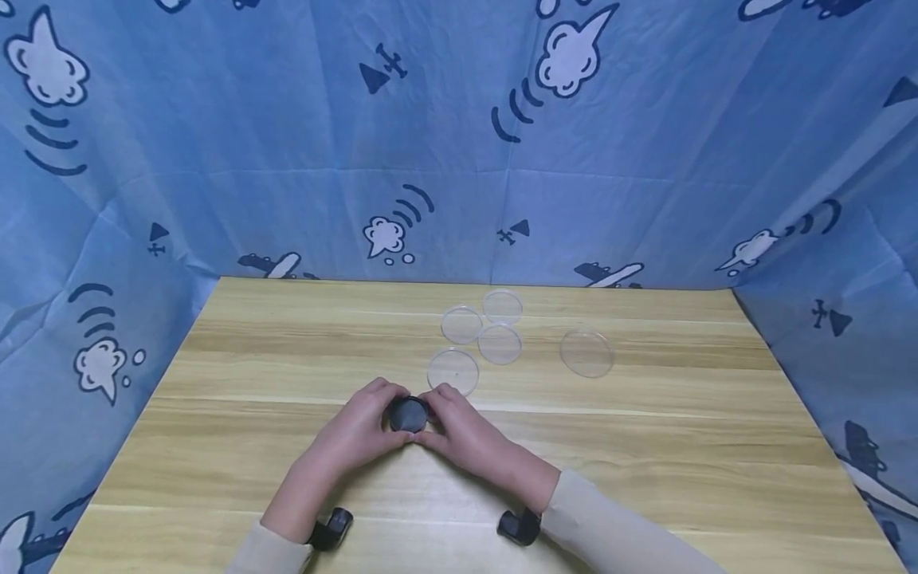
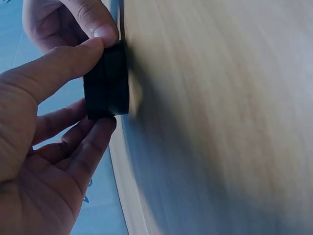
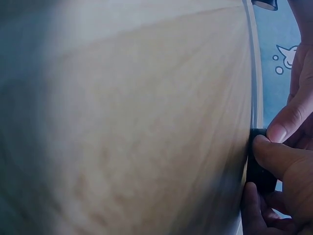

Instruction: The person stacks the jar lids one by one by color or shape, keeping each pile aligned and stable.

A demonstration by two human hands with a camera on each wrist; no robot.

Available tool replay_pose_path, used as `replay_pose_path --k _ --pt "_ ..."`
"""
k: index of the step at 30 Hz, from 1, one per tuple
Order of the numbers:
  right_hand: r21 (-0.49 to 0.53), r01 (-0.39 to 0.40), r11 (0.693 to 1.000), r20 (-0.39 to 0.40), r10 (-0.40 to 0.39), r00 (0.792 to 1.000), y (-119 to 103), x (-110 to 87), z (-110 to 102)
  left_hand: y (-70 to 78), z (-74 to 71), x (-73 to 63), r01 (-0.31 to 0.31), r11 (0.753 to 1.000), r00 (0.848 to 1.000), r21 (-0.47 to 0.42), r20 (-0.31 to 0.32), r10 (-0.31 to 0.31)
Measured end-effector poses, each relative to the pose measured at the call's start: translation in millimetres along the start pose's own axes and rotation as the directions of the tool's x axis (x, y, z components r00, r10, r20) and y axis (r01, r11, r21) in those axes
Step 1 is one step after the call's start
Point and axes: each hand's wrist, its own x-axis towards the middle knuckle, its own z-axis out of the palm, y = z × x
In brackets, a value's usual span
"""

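A small black disc-shaped piece (image 1: 409, 415), short and cylindrical with a seam round its side, is between both hands near the middle of the table. My left hand (image 1: 358, 426) holds its left side, thumb at the near edge and fingers at the far edge. From the right, my right hand (image 1: 464, 430) grips the same piece, the two thumbs meeting at its near edge. In the left wrist view the black piece (image 2: 106, 81) stands close over the tabletop, pinched between thumb and fingers. Part of it is hidden behind the fingers in the right wrist view.
Just beyond the hands lies a clear round disc (image 1: 453, 371) on the wooden table (image 1: 645, 462). Several similar clear discs lie farther back, one (image 1: 586, 353) apart to the right. A blue patterned cloth (image 1: 459, 143) hangs around the back and sides.
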Motion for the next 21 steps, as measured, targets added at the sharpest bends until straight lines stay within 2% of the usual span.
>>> replay_pose_path --k 4,11,21 --pt "0.0 -0.001 1.0 0.0 0.001 1.0 0.2 -0.1 -0.7 -0.7 0.5 -0.4 -0.018 1.0 1.0 0.0 -0.004 0.018" --pt "-0.001 0.006 1.0 -0.002 -0.006 1.0 0.8 -0.1 -0.5 -3.5 1.2 -2.1 -0.001 1.0 1.0 -0.022 0.01 0.002" --pt "0.014 0.018 1.0 -0.01 -0.018 1.0 0.0 -0.5 -1.7 -8.1 3.1 -1.3 -0.016 1.0 0.999 -0.01 0.03 0.016"
